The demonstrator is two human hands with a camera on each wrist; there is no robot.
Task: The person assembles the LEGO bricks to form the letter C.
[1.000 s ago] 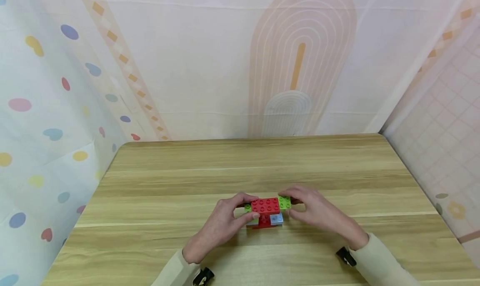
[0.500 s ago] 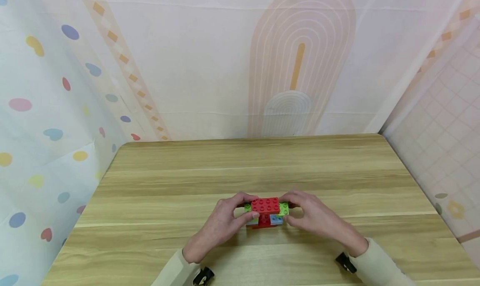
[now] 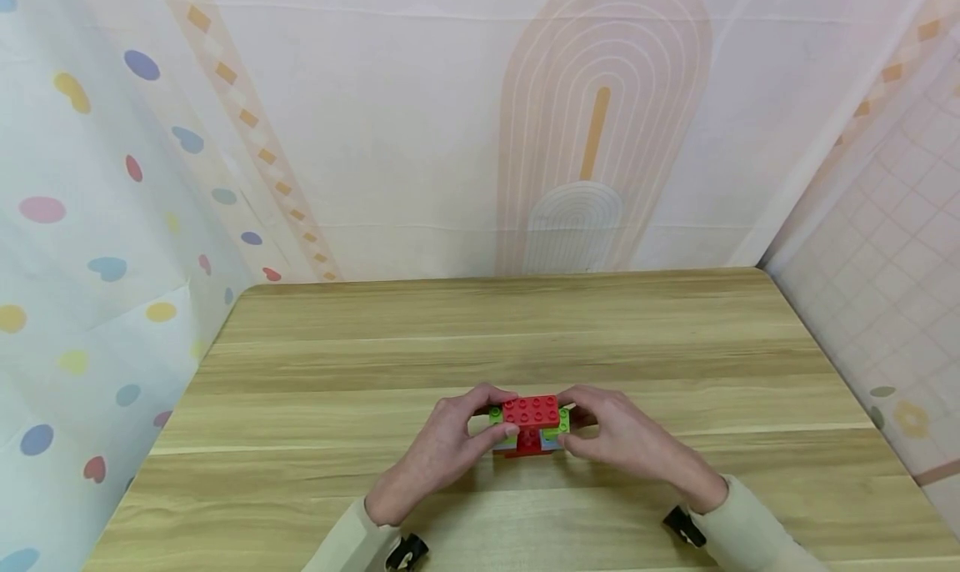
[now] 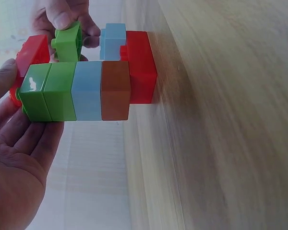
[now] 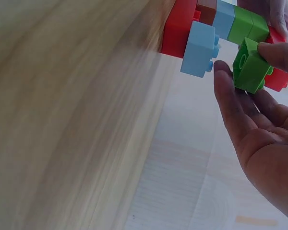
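Observation:
My left hand (image 3: 442, 434) holds the left side of a toy brick structure, thumb in front and fingers behind. A red brick (image 3: 530, 411) tops it. Below are two green bricks (image 4: 60, 91), a light blue brick (image 4: 87, 91) and a brown brick (image 4: 116, 91), on a red base brick (image 4: 143, 67) low at the table. A second light blue brick (image 5: 199, 50) sits on the base's right end, studs up. My right hand (image 3: 626, 426) pinches a loose green brick (image 5: 249, 64) between thumb and fingers. That brick is above the right light blue brick, a gap between them.
The structure stands near the front middle of a wood-grain table (image 3: 375, 338). A patterned cloth (image 3: 390, 138) hangs behind and at both sides. Each pale sleeve carries a small black device (image 3: 684, 526) at the wrist.
My right hand has moved left with the green brick, bringing it close beside the top red brick and over the right light blue one. My left hand and the structure have stayed put.

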